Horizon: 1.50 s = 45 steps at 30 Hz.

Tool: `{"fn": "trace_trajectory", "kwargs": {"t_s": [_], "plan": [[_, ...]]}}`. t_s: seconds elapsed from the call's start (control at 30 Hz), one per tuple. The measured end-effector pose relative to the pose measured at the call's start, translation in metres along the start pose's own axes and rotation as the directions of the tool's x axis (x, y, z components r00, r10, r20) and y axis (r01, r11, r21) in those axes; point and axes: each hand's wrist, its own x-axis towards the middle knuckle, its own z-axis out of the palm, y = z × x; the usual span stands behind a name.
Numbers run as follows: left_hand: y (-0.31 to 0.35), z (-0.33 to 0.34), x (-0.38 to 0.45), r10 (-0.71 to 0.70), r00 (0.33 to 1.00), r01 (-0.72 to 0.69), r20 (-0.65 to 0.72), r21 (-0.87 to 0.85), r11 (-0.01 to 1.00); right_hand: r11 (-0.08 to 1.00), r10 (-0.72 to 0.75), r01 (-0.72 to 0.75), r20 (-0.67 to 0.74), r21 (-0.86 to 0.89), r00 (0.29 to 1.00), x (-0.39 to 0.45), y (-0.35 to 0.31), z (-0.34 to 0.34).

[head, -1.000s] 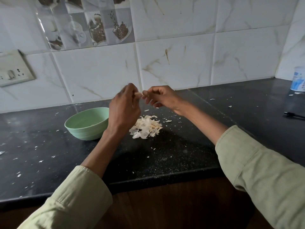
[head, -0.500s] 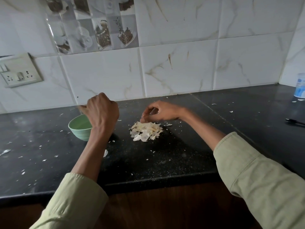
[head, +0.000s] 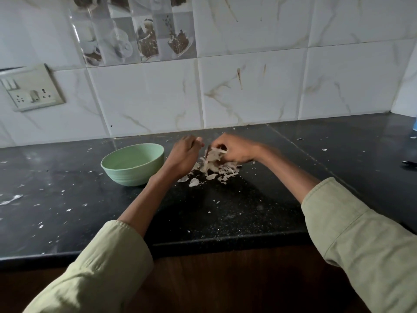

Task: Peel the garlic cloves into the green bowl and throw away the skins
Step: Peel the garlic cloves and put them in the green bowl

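A pale green bowl (head: 133, 163) stands on the black counter (head: 237, 211), left of centre; its inside is mostly hidden from here. Right of it lies a loose pile of papery garlic skins (head: 214, 170). My right hand (head: 234, 150) is down on the pile from the right, its fingers curled around a bunch of skins. My left hand (head: 184, 154) sits at the pile's left edge, between pile and bowl, fingers loosely bent with nothing visibly in them. No whole clove shows.
Small skin flakes are scattered over the counter. A tiled wall runs close behind, with a socket plate (head: 33, 89) at the left. A dark thin object (head: 409, 163) and a blue-white container (head: 414, 129) sit at the far right edge.
My left hand came back from over the bowl to the pile's left side. My right hand closed down into the skins and gathered some. The camera view shifted.
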Motion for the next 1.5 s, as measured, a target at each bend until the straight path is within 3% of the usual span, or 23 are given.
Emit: {"fn": "trace_trajectory", "kwargs": {"t_s": [0.17, 0.37, 0.47, 0.6, 0.8, 0.93, 1.03, 1.17, 1.33, 1.5], "plan": [[-0.003, 0.002, 0.0, -0.158, 0.969, 0.199, 0.191, -0.22, 0.955, 1.0, -0.03, 0.029, -0.115, -0.011, 0.993, -0.003, 0.003, -0.008], [-0.003, 0.0, -0.002, -0.182, 0.965, 0.238, 0.192, -0.332, 0.913, 0.988, -0.089, 0.076, 0.095, 0.133, 0.992, -0.011, -0.003, -0.019], [-0.007, 0.002, -0.002, -0.172, 0.968, 0.223, 0.184, -0.31, 0.924, 0.957, -0.09, 0.062, 0.087, 0.282, 0.992, -0.013, -0.001, -0.024], [-0.006, 0.005, -0.003, -0.133, 0.967, 0.183, 0.218, -0.228, 0.956, 0.952, -0.05, 0.027, 0.07, 0.304, 0.996, -0.012, 0.007, -0.026], [-0.005, 0.004, -0.005, -0.091, 0.952, 0.156, 0.291, -0.209, 0.965, 0.998, 0.055, -0.053, 0.221, -0.013, 0.974, -0.014, 0.012, -0.026], [-0.005, 0.007, -0.004, -0.072, 0.959, 0.129, 0.275, -0.196, 0.972, 0.998, 0.025, -0.018, 0.12, -0.059, 0.992, -0.008, 0.015, -0.017], [-0.004, 0.009, -0.006, -0.053, 0.961, 0.109, 0.272, -0.197, 0.974, 0.999, -0.02, 0.021, 0.011, -0.034, 1.0, -0.005, 0.017, -0.016], [-0.001, 0.008, -0.006, -0.068, 0.964, 0.128, 0.258, -0.221, 0.967, 0.986, -0.074, 0.064, 0.056, 0.152, 0.996, -0.012, 0.009, -0.027], [0.0, 0.007, -0.009, -0.07, 0.948, 0.129, 0.31, -0.172, 0.977, 0.958, 0.02, -0.013, -0.022, 0.286, 1.0, -0.013, 0.017, -0.03], [0.007, 0.005, -0.013, -0.021, 0.927, 0.075, 0.375, -0.13, 0.989, 0.988, 0.127, -0.13, 0.045, 0.086, 0.991, -0.012, 0.025, -0.028]]}}
